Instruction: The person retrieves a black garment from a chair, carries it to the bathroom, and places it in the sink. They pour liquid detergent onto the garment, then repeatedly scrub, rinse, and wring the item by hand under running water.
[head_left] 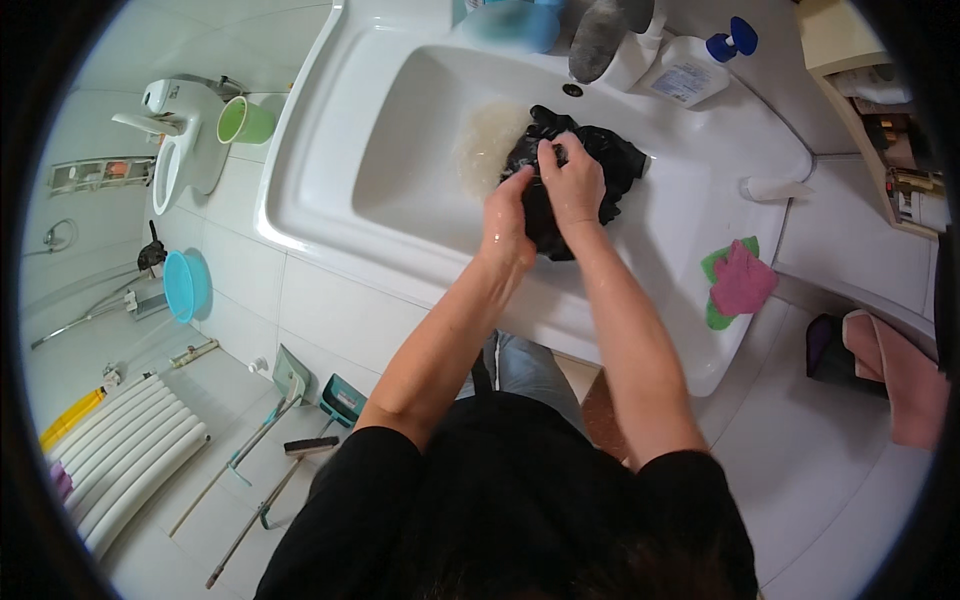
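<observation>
In the white sink (335,150) lies black cloth (622,165); the left hand (508,215) and right hand (577,190) grip its bunched folds; the step looks like hand-rubbing; another squeeze would call for even pressure.

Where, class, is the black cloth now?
In the head view, the black cloth is in the right half of the basin, held by the left hand and right hand, below and left of the pump bottle.
</observation>
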